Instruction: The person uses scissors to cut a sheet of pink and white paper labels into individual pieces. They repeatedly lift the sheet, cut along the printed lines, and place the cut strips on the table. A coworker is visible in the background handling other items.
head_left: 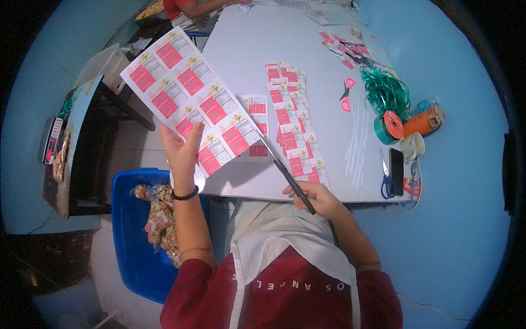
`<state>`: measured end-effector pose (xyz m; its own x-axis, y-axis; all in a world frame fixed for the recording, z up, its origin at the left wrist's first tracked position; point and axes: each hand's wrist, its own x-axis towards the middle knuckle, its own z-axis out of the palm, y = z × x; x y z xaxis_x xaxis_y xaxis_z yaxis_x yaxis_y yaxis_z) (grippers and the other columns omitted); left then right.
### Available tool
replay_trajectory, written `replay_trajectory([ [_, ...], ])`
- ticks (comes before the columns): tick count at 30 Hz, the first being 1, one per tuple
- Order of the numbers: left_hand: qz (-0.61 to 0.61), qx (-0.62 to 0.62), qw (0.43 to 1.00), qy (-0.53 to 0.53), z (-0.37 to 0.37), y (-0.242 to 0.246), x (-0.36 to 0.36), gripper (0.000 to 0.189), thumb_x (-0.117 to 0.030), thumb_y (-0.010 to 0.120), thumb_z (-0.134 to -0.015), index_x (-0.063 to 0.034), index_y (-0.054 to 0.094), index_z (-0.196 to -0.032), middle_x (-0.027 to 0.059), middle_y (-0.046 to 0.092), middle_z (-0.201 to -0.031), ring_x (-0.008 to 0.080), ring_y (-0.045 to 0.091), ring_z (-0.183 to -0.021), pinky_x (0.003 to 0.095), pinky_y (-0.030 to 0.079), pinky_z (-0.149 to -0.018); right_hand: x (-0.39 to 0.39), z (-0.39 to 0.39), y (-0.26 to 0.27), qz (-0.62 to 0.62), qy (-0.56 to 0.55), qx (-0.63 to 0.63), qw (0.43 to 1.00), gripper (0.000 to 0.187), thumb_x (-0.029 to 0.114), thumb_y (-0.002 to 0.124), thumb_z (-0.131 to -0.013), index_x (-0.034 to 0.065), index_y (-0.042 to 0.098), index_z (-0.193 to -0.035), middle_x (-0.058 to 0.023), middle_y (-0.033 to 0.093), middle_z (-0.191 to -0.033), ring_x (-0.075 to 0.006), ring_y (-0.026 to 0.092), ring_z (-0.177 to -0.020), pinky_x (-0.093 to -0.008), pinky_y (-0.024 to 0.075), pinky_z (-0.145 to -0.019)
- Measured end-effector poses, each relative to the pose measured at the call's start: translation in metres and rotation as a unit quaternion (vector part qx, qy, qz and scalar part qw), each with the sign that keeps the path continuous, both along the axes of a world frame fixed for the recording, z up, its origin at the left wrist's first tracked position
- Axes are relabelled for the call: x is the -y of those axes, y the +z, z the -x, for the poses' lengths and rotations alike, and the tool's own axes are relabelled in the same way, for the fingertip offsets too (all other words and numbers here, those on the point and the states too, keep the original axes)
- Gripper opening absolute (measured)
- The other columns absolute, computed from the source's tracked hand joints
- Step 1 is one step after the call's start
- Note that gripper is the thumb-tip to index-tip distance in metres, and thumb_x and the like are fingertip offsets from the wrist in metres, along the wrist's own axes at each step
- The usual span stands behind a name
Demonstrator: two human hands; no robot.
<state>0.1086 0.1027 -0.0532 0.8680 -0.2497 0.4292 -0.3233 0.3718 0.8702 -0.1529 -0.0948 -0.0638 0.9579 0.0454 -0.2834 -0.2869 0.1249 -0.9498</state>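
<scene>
My left hand (181, 144) grips a sheet of printed labels (193, 98) by its lower left edge, thumb on top, holding it tilted above the table. In my right hand (316, 197) is a pair of scissors with black handles (294, 181); the blades meet the sheet's lower right edge near its corner. Under the raised sheet, another label sheet (258, 119) lies partly hidden on the white table (242, 45). Just right of it, cut label strips (294, 123) overlap in long rows.
Pink-handled scissors (347, 95), white strips (357, 144), green ribbon (386, 90), blue-handled scissors (387, 181), a phone (396, 170) and cups (413, 144) line the right side. A blue bin (127, 246) with bagged goods stands left. Across the table sits another person (185, 12).
</scene>
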Motion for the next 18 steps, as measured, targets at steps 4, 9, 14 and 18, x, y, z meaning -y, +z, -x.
replay_trajectory([
  [4,-0.016,-0.004,1.000,-0.017,0.008,0.001,0.004,0.058,0.006,0.065,-0.083,0.0016,0.036,-0.132,0.0151,0.052,-0.126,0.0192,0.055,-0.113,0.0318,0.046,-0.095,0.000,0.001,0.000,-0.006,-0.006,-0.010,1.000,0.027,0.009,0.056,-0.090,0.0008,0.057,-0.116,0.0055,0.048,-0.074,-0.0047,0.046,-0.068,-0.0190,0.0361,-0.064],
  [9,-0.016,-0.002,1.000,-0.015,0.010,0.003,0.004,0.059,0.005,0.066,-0.083,0.0013,0.035,-0.133,0.0151,0.051,-0.126,0.0193,0.054,-0.113,0.0324,0.045,-0.096,0.001,0.003,-0.003,-0.016,-0.002,-0.008,1.000,0.029,0.008,0.058,-0.087,0.0015,0.057,-0.115,0.0061,0.049,-0.075,-0.0039,0.046,-0.068,-0.0182,0.0356,-0.064],
  [14,-0.004,0.013,1.000,-0.008,0.012,0.005,0.006,0.060,0.004,0.068,-0.083,0.0012,0.035,-0.133,0.0149,0.051,-0.127,0.0199,0.053,-0.114,0.0331,0.045,-0.097,0.000,0.005,-0.002,-0.047,-0.015,-0.009,0.999,0.025,0.006,0.057,-0.088,0.0014,0.059,-0.113,0.0063,0.049,-0.074,-0.0033,0.046,-0.067,-0.0178,0.0355,-0.061],
  [18,-0.010,0.031,0.999,0.007,0.013,0.008,0.008,0.063,0.004,0.068,-0.082,0.0007,0.033,-0.134,0.0144,0.050,-0.128,0.0206,0.053,-0.115,0.0333,0.044,-0.098,-0.001,0.005,0.000,-0.030,-0.022,-0.019,0.999,0.023,0.003,0.055,-0.089,0.0011,0.059,-0.111,0.0063,0.048,-0.072,-0.0032,0.046,-0.066,-0.0179,0.0351,-0.059],
])
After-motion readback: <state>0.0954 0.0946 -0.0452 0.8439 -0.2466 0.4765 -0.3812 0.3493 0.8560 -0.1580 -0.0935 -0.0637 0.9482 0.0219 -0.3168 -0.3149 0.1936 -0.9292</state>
